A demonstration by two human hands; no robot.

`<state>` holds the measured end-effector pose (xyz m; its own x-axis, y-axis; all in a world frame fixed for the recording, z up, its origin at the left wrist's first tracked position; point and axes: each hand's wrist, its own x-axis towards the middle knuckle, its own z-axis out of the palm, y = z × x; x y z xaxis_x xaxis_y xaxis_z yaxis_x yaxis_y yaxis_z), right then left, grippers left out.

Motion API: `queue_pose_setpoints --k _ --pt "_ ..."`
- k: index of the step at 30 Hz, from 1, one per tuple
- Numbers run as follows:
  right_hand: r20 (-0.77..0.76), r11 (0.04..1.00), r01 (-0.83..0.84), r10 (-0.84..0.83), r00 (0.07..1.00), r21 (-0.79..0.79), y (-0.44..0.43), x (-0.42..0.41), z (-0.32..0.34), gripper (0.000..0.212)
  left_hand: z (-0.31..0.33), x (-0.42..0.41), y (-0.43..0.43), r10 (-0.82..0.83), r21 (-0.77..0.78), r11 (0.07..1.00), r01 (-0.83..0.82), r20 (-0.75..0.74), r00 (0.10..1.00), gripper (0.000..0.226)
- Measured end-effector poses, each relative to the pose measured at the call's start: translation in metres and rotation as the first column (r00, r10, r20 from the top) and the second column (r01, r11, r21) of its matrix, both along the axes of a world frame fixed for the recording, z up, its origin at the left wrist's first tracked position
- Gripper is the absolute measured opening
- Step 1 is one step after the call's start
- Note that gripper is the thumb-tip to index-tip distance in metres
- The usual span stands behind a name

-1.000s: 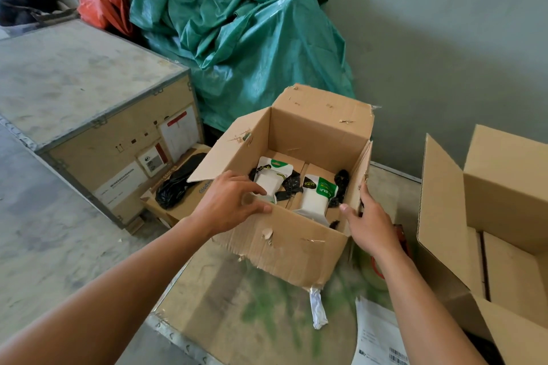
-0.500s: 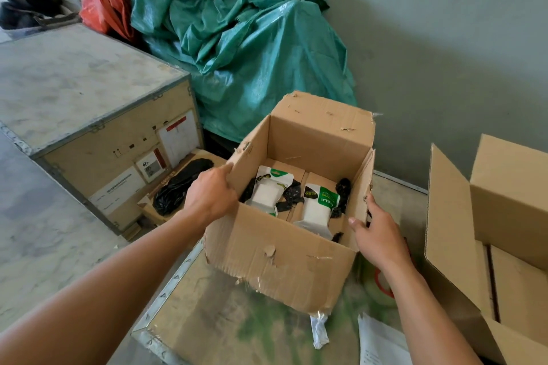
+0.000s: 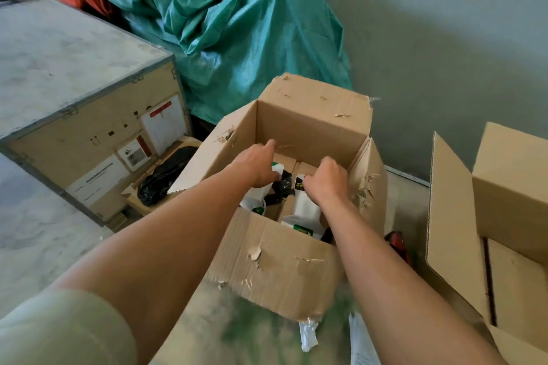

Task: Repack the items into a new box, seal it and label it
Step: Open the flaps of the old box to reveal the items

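Observation:
A worn, torn cardboard box [image 3: 275, 270] stands open on the work surface in front of me. Inside lie white pouches with green labels [image 3: 302, 210] and black items [image 3: 281, 187]. Both hands are down inside the box. My left hand [image 3: 258, 166] rests on the left white pouch with the index finger stretched toward the back wall. My right hand [image 3: 326, 181] is curled over the top of the right white pouch. Whether either hand has a firm hold is hidden by the hands themselves. A newer, open cardboard box [image 3: 501, 225] stands at the right.
A large wooden crate [image 3: 74, 92] with labels stands at the left, and a low box with a black bag [image 3: 166, 175] sits beside it. Green tarpaulin [image 3: 237, 18] is heaped against the wall. A paper sheet [image 3: 361, 347] and a red tool [image 3: 397, 243] lie near the old box.
Both hands left the box's outer sides and reached down inside onto the pouches. The camera moved closer over the box.

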<state>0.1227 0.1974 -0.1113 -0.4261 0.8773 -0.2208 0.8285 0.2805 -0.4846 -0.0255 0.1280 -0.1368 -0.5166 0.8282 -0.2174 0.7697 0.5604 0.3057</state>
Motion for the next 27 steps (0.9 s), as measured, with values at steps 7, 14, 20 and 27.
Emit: queue_pose_setpoints --k 7,14,20,27 --pt "0.388 0.954 0.021 0.101 0.916 -0.299 0.032 -0.014 -0.083 0.119 -0.047 -0.022 0.015 0.134 -0.295 0.950 -0.102 0.089 0.987 0.103" --pt "0.432 0.967 0.003 0.112 0.895 -0.256 0.033 -0.021 -0.094 0.114 -0.057 -0.016 0.018 0.143 -0.397 0.911 -0.115 0.041 0.989 0.107" --pt "0.366 0.982 -0.003 0.073 0.928 -0.188 0.025 -0.013 -0.080 0.094 -0.052 -0.005 0.017 0.107 -0.329 0.936 -0.127 -0.078 0.991 0.083" --pt "0.201 0.997 0.002 0.013 0.979 -0.079 0.012 0.005 -0.030 0.088 -0.009 0.003 0.013 0.189 -0.124 0.974 -0.189 -0.016 0.982 0.085"
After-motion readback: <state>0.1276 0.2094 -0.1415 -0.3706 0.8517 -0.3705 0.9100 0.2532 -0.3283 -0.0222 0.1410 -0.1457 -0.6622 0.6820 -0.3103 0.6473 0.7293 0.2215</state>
